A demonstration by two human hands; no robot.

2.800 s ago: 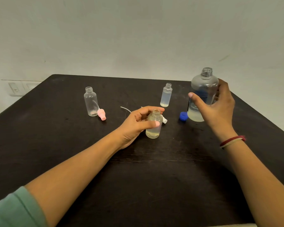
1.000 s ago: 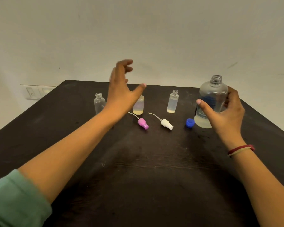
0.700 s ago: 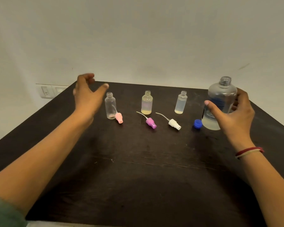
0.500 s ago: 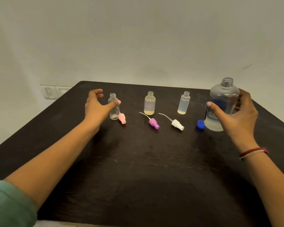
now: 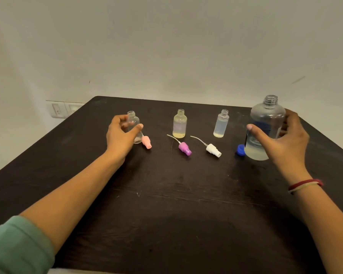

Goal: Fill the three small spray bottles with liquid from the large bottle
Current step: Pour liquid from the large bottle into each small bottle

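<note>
Head view: dark table (image 5: 166,214), near half bare. Large bottle (image 5: 265,127) upright at right, neck up, uncapped, long axis vertical; right hand (image 5: 285,143) wrapped round its body. Left small bottle (image 5: 134,125) upright near the table's left edge; left hand (image 5: 121,135) curled about it, thumb and fingers on its sides (firmness of grip unclear). Middle small bottle (image 5: 179,123) and right small bottle (image 5: 221,123) stand upright, apart, open-necked. Three spray heads lie before them: pink (image 5: 146,142), purple (image 5: 184,148), white (image 5: 213,150). Blue cap (image 5: 240,150) touches the large bottle's base.

Soft even light, slight edge distortion
</note>
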